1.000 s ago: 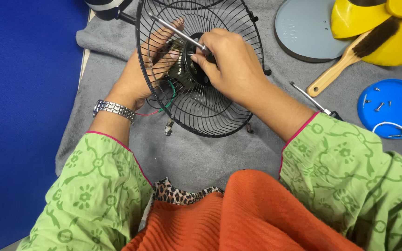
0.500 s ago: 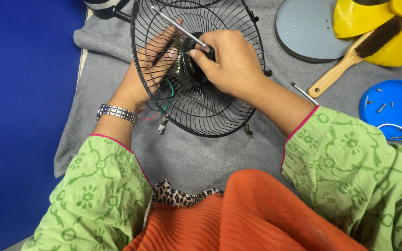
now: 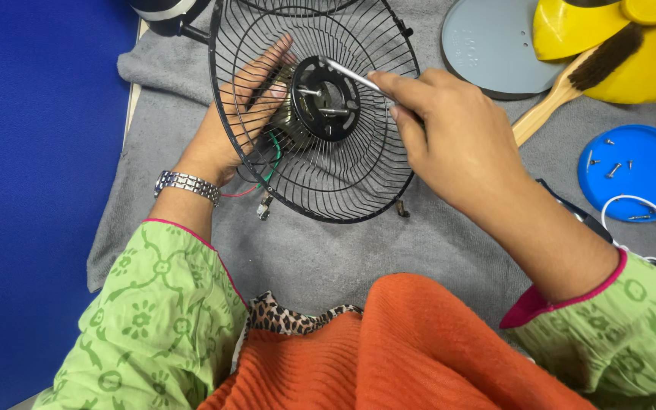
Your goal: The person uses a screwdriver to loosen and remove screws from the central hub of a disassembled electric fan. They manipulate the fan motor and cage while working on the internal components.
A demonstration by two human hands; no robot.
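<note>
A black wire fan guard (image 3: 358, 182) stands tilted on a grey cloth (image 3: 343, 250), with the fan motor (image 3: 320, 99) at its centre. My left hand (image 3: 241, 114) is behind the guard and grips the back of the motor. My right hand (image 3: 449, 137) is in front, holding a thin silver screwdriver (image 3: 351, 74) whose tip points at the motor hub. Red and green wires (image 3: 263, 163) hang below the motor.
A grey round disc (image 3: 487, 45) lies at the back. Yellow fan parts (image 3: 616, 38) and a wooden brush (image 3: 571, 83) sit at the back right. A blue lid (image 3: 632, 171) holds several screws. A white cable (image 3: 647, 220) lies at the right edge.
My right hand has pulled back to the right off the hub, uncovering the motor face. The guard has tilted and shifted a little in my left hand.
</note>
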